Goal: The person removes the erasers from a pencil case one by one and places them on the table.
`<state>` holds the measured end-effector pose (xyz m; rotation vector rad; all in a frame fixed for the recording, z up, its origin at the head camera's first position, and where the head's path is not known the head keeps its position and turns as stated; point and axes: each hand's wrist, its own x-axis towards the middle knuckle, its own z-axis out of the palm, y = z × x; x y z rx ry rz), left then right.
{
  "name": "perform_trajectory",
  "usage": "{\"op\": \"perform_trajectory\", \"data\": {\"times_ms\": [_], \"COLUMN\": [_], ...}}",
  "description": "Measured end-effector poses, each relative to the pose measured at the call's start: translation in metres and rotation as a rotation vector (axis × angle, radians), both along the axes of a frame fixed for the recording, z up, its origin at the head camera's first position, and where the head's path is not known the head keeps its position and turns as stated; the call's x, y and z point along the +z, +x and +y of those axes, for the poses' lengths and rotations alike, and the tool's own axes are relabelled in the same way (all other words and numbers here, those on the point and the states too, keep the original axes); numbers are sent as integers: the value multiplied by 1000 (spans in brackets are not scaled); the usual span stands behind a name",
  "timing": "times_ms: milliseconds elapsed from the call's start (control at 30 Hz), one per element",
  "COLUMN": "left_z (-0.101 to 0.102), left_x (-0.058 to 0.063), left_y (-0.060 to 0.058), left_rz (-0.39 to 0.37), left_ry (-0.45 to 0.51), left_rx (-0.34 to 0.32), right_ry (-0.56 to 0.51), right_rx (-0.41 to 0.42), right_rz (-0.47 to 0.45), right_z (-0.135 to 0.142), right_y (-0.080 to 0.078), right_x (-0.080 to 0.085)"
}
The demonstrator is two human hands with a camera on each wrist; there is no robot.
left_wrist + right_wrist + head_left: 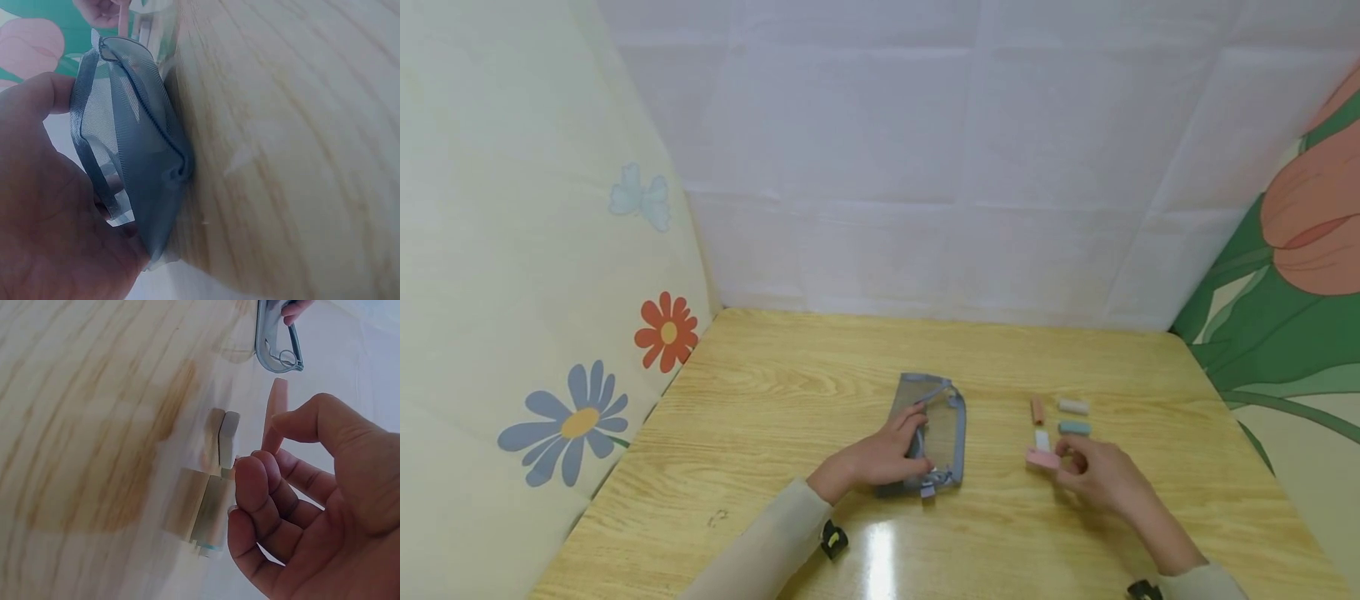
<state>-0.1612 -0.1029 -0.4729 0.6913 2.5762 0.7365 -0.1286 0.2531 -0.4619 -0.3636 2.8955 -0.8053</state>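
Note:
A grey-blue zippered mesh pouch (958, 437) lies on the table in the head view. My left hand (891, 450) holds it, the thumb at one edge of its opening and other fingers partly hidden behind the mesh. In the left wrist view, the pouch (147, 144) gapes somewhat between its sides. My right hand (1097, 471) pinches a small pink oblong block (1042, 458) between thumb and fingers. The right wrist view shows the pink block (276, 412) raised above the table. Just beyond it are a white block (1042, 440) and a teal block (1074, 427).
An orange block (1037, 410) and a beige block (1073, 407) lie farther back on the wooden table (790, 367). A small lilac tag (928, 492) sticks out at the pouch's near end. White cloth (850, 167) hangs behind the table, with flowered cloth on both sides.

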Motion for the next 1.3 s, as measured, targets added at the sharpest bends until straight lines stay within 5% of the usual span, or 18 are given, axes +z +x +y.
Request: {"op": "perform_trajectory", "data": {"times_ms": [1300], "left_z": [-1], "left_x": [0], "left_y": [-1], "left_rz": [-3], "left_ry": [22], "left_rx": [-15], "right_ry": [54], "right_rx": [-40], "right_rz": [-115], "right_z": [40], "right_y": [6], "right_x": [-3]}}
